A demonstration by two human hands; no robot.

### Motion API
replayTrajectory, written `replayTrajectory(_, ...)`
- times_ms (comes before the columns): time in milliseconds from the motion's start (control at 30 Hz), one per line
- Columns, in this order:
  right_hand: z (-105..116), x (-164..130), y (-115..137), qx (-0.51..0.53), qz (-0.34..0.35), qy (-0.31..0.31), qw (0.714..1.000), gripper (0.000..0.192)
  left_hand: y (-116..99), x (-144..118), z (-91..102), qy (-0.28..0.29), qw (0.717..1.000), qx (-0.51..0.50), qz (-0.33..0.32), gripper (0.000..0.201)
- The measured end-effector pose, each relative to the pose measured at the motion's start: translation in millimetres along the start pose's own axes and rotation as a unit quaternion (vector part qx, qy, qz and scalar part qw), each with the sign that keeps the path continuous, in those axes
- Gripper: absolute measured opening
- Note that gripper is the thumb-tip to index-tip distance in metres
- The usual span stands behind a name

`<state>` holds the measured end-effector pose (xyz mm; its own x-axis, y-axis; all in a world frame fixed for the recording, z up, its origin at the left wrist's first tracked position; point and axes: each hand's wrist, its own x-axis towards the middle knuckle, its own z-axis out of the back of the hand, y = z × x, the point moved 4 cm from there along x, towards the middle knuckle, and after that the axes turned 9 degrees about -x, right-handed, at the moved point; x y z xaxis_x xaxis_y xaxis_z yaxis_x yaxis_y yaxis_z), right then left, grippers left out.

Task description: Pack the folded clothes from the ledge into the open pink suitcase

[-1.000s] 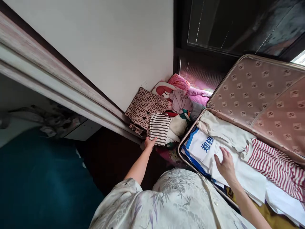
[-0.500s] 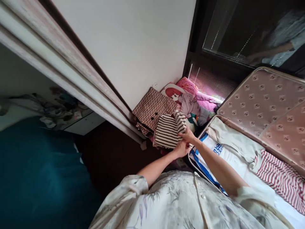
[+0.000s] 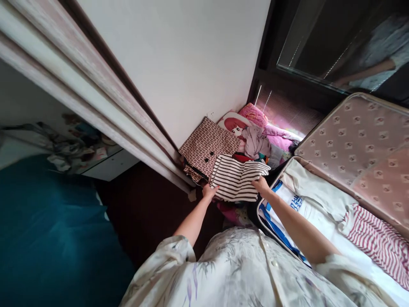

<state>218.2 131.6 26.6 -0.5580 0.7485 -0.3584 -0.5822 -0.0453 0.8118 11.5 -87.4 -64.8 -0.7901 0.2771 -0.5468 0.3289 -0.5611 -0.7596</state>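
Note:
A black-and-white striped garment [image 3: 234, 179] lies spread on a heap of clothes in the corner. My left hand [image 3: 209, 192] grips its near left edge. My right hand [image 3: 260, 186] grips its near right edge, so the cloth is stretched flat between both hands. Just to the right lies an open suitcase [image 3: 351, 140] with a patterned pink lining, holding a white and blue shirt [image 3: 289, 200], a cream garment [image 3: 315, 187] and a red-striped piece [image 3: 377, 238].
A brown patterned garment [image 3: 204, 145] lies behind the striped one, with pink bedding and a cartoon-print pillow [image 3: 238, 123] beyond it. A sliding door frame [image 3: 96, 106] runs diagonally on the left. A teal surface [image 3: 47, 238] fills the lower left.
My right hand left the suitcase and came over to the striped garment. Both hands have unfolded it and pulled it flat between them.

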Motion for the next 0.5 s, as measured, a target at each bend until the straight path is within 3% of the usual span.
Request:
replayTrajectory(167, 19.8, -7.9, 20.1, 0.074, -0.015, -0.009, 0.997, 0.035, -32.8, -8.9, -5.1, 0.091, 0.991, -0.098, -0.006, 0.028)
replayTrajectory(267, 48.4, -28.0, 37.0, 0.128, -0.01, -0.005, 0.992, 0.038, -64.3, -25.5, -3.7, 0.174, 0.959, -0.223, -0.02, 0.037)
replayTrajectory(400, 112.2, -76.4, 49.3, 0.157, 0.011, -0.014, 0.987, 0.047, -119.4, -63.1, -16.1, 0.272, 0.89, -0.357, -0.078, 0.05)
replayTrajectory(500, 173.1, -122.4, 34.0, 0.174, 0.003, -0.08, 0.981, 0.049, -153.6, -104.5, -49.3, 0.352, 0.861, -0.348, -0.115, 0.055)
